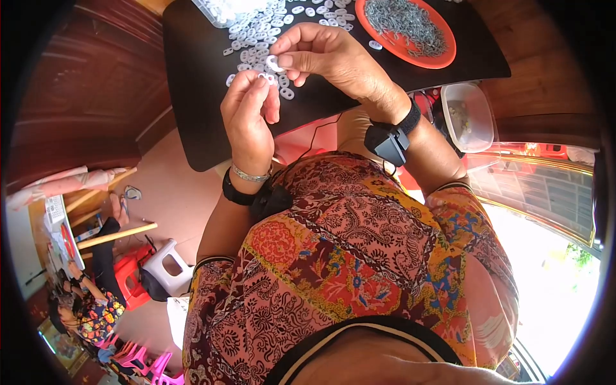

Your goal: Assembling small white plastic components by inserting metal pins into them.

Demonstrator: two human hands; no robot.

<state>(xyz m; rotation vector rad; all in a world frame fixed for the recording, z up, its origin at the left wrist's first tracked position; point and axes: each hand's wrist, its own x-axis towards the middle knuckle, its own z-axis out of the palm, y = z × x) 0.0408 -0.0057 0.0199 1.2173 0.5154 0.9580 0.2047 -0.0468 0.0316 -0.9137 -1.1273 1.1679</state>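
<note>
White, rigid-looking plastic oval pieces point(287, 94) lie scattered at the upper centre of the frame, on a black, round-cornered tabletop point(196, 115). I observe the left hand point(249, 115) pinching one small white holed piece point(267, 79); the right hand point(327, 58) pinches a white ring-like piece point(274, 63) just above it. Both grips are narrow. Whether the two held pieces touch, I cannot tell. An orange-red round plate point(443, 61) of thin grey metallic-looking parts point(407, 27) stands at the upper right. In my judgement each piece is light, stiff, and smooth enough to slip; breakage under ordinary pressure seems unlikely, dropping more likely. Recommended hold: the outer rim, at the two long edges, leaving the holes uncovered.
</note>
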